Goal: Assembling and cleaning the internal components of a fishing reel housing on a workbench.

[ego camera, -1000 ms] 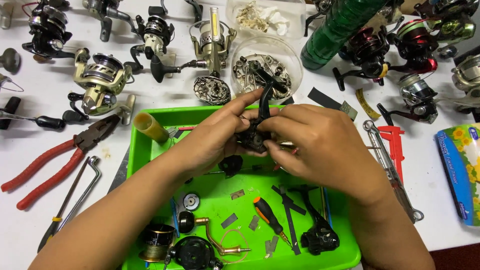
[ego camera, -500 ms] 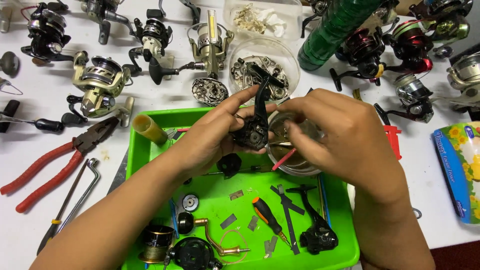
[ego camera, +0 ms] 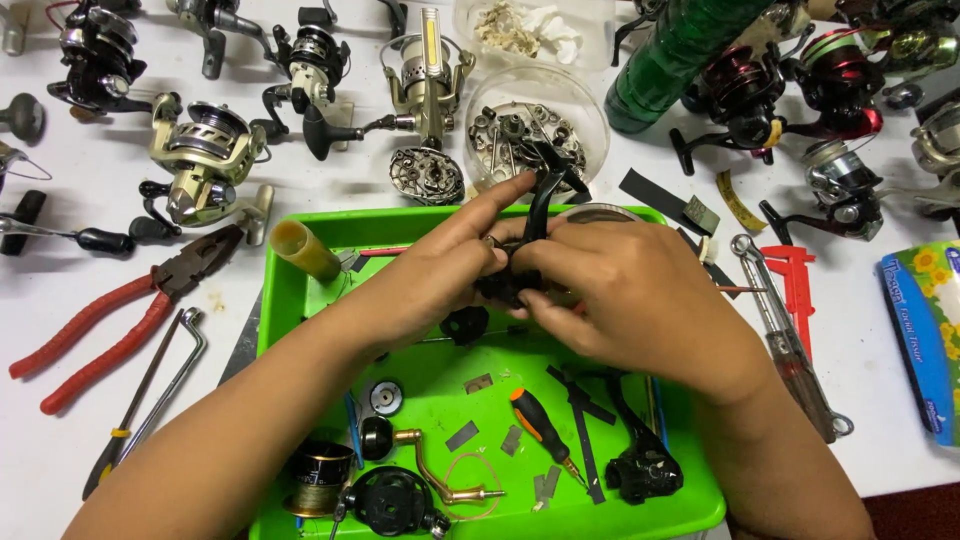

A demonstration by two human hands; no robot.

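Observation:
Both my hands meet over the green tray (ego camera: 300,310) around a black fishing reel body (ego camera: 535,205), whose dark arm sticks up between my fingers. My left hand (ego camera: 440,270) pinches it from the left, forefinger stretched over the top. My right hand (ego camera: 625,290) covers it from the right, hiding most of the part and a thin red stick beneath. In the tray below lie a small orange-handled screwdriver (ego camera: 538,420), a brass crank handle (ego camera: 440,475), a black spool (ego camera: 390,500), a black reel piece (ego camera: 645,470) and several small metal plates.
Red-handled pliers (ego camera: 110,320) and a bent hex key (ego camera: 160,385) lie left of the tray. Several spinning reels line the back and right. A clear bowl of small parts (ego camera: 520,120), a green bottle (ego camera: 680,50), a red caliper (ego camera: 795,285) and a wrench (ego camera: 790,340) sit nearby.
My right hand has moved back left and closed over the reel body again, covering the round metal part it showed half a second ago. My left hand holds steady.

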